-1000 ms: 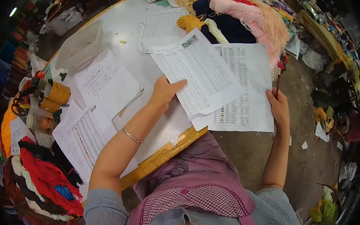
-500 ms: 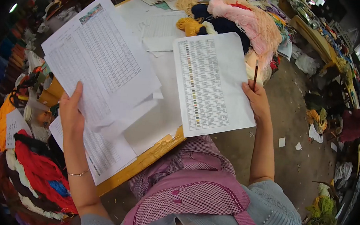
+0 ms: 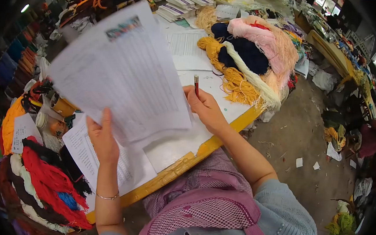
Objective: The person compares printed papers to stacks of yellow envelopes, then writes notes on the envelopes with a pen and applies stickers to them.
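Note:
My left hand grips a sheaf of printed sheets by the lower left edge, thumb on top. The top sheet carries a table and a small coloured picture, and is smeared by motion. My right hand is closed on a dark red pencil that points up, its fingertips right at the sheaf's right edge and partly hidden by it. Below the sheaf, more printed papers lie on the white table with its worn yellow edge.
Pink, navy, mustard and cream yarn skeins heap at the table's right end. Stacked booklets and a printed sheet lie farther back. At left are a jar and red yarn. Paper scraps dot the floor.
My right hand has moved left to the sheaf, still with the pencil. The colour-chart sheet it held no longer shows, and the yarn heap is uncovered. The sheaf has shifted right and tilted.

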Demonstrator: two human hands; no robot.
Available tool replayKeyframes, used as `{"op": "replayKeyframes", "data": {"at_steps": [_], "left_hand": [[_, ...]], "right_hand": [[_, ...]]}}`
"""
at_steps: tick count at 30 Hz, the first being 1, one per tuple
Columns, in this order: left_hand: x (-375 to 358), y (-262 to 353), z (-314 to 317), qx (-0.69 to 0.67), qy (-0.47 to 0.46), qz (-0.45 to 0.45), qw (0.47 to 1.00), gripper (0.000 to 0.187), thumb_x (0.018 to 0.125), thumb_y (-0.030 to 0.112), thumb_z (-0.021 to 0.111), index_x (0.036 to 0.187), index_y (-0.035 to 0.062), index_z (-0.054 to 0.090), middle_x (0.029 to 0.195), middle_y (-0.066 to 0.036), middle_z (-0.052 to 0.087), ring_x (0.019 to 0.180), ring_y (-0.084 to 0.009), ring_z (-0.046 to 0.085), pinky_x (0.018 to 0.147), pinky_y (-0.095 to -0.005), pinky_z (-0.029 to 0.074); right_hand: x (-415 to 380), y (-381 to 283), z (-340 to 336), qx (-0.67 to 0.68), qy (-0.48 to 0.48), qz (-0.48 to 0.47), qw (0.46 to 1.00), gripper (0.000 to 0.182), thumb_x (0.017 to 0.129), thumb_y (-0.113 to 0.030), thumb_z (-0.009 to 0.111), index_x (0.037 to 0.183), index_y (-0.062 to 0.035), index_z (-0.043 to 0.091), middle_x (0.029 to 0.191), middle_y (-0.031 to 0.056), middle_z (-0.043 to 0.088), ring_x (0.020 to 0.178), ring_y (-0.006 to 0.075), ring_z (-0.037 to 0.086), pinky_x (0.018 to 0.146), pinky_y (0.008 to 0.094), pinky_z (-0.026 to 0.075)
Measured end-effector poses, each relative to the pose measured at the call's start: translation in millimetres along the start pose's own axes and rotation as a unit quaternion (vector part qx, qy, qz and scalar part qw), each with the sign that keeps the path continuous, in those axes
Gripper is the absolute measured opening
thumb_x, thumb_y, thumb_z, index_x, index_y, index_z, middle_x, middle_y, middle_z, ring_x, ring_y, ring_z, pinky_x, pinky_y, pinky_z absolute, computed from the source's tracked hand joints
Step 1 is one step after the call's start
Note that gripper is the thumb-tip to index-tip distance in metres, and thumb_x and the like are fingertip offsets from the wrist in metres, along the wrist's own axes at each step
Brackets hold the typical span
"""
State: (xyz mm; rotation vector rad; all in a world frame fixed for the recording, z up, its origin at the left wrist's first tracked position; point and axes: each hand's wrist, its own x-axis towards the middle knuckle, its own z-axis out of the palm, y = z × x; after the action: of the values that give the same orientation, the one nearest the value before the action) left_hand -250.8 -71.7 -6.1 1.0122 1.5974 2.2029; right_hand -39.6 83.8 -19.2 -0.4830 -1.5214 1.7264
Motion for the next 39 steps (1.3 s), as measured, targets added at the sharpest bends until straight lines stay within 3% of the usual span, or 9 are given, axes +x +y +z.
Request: {"op": "replayKeyframes", "data": {"at_steps": [3, 7, 11, 14, 18, 24, 29, 31, 39], "left_hand": [[1, 12, 1, 0.004, 0.027, 0.053, 0.998, 0.051, 0.094, 0.006, 0.059, 0.139, 0.0003, 0.035, 0.135, -0.01, 0.047, 0.12, -0.0161, 0.045, 0.104, -0.0293, 0.033], [-15, -21, -13, 0.115, 0.015, 0.06, 0.991, 0.072, 0.092, 0.003, 0.059, 0.147, 0.005, 0.012, 0.148, -0.012, 0.028, 0.128, -0.0198, 0.037, 0.107, -0.0329, 0.03], [-24, -42, -32, 0.055, -0.086, -0.18, 0.978, 0.043, 0.093, 0.005, 0.057, 0.134, 0.0004, 0.043, 0.127, -0.011, 0.055, 0.111, -0.0143, 0.052, 0.097, -0.0269, 0.04], [-8, -40, -49, 0.061, -0.011, -0.125, 0.99, 0.026, 0.095, 0.005, 0.055, 0.12, -0.0018, 0.055, 0.115, -0.008, 0.063, 0.103, -0.0118, 0.056, 0.092, -0.0249, 0.042], [7, -23, -61, -0.025, 0.053, -0.106, 0.993, 0.025, 0.094, 0.003, 0.055, 0.119, -0.0041, 0.054, 0.117, -0.01, 0.063, 0.102, -0.0146, 0.059, 0.093, -0.0267, 0.044], [3, -10, -96, -0.062, 0.046, -0.152, 0.985, 0.028, 0.094, 0.0, 0.054, 0.122, -0.0055, 0.052, 0.123, -0.014, 0.061, 0.108, -0.0188, 0.06, 0.096, -0.0297, 0.045], [5, -6, -126, -0.056, 0.087, -0.134, 0.986, 0.034, 0.093, -0.001, 0.053, 0.127, -0.0064, 0.049, 0.126, -0.014, 0.059, 0.113, -0.0213, 0.058, 0.1, -0.0318, 0.043], [9, -4, -135, -0.059, 0.078, -0.127, 0.987, 0.038, 0.094, -0.001, 0.054, 0.13, -0.0066, 0.046, 0.129, -0.015, 0.057, 0.116, -0.022, 0.056, 0.102, -0.0321, 0.042], [66, -13, -93, -0.032, 0.061, -0.153, 0.986, 0.033, 0.09, -0.001, 0.058, 0.122, -0.0062, 0.053, 0.12, -0.014, 0.061, 0.108, -0.0212, 0.059, 0.098, -0.0327, 0.044]], "right_hand": [[11, 4, 0, -0.099, -0.043, -0.053, 0.993, 0.024, 0.094, -0.027, 0.062, 0.099, -0.0039, 0.06, 0.076, -0.0042, 0.048, 0.067, 0.0045, 0.037, 0.06, 0.0221, 0.035], [15, 39, 3, -0.148, -0.061, -0.063, 0.985, 0.026, 0.089, -0.017, 0.066, 0.112, -0.0042, 0.064, 0.09, 0.0065, 0.067, 0.082, 0.0129, 0.059, 0.075, 0.0288, 0.047], [22, 47, 0, -0.167, -0.125, 0.012, 0.978, 0.026, 0.089, -0.015, 0.065, 0.113, -0.0059, 0.065, 0.094, 0.0091, 0.068, 0.081, 0.0122, 0.06, 0.075, 0.0271, 0.048], [69, 52, -18, -0.291, -0.043, -0.063, 0.954, 0.021, 0.089, -0.022, 0.066, 0.101, -0.0055, 0.069, 0.089, 0.0094, 0.069, 0.071, 0.0149, 0.061, 0.066, 0.03, 0.049], [146, 67, -52, -0.585, 0.058, -0.145, 0.796, 0.03, 0.081, -0.03, 0.071, 0.091, -0.0021, 0.07, 0.088, 0.0123, 0.07, 0.085, 0.0311, 0.062, 0.073, 0.0407, 0.051], [207, 95, -70, -0.751, -0.04, -0.063, 0.656, 0.016, 0.073, -0.015, 0.069, 0.085, -0.0041, 0.067, 0.087, 0.0165, 0.066, 0.091, 0.0335, 0.059, 0.077, 0.0442, 0.052], [206, 94, -98, -0.717, -0.047, -0.106, 0.687, 0.023, 0.071, -0.003, 0.063, 0.093, -0.0078, 0.069, 0.089, 0.0142, 0.067, 0.094, 0.0324, 0.059, 0.078, 0.0415, 0.052], [196, 93, -109, -0.586, -0.038, -0.273, 0.762, 0.023, 0.074, -0.005, 0.063, 0.095, -0.0094, 0.069, 0.089, 0.011, 0.068, 0.094, 0.0319, 0.059, 0.08, 0.0397, 0.051], [179, 73, -95, -0.645, -0.168, -0.137, 0.733, 0.021, 0.073, -0.009, 0.065, 0.094, -0.0074, 0.066, 0.09, 0.0097, 0.066, 0.095, 0.03, 0.058, 0.081, 0.0374, 0.05]]}}
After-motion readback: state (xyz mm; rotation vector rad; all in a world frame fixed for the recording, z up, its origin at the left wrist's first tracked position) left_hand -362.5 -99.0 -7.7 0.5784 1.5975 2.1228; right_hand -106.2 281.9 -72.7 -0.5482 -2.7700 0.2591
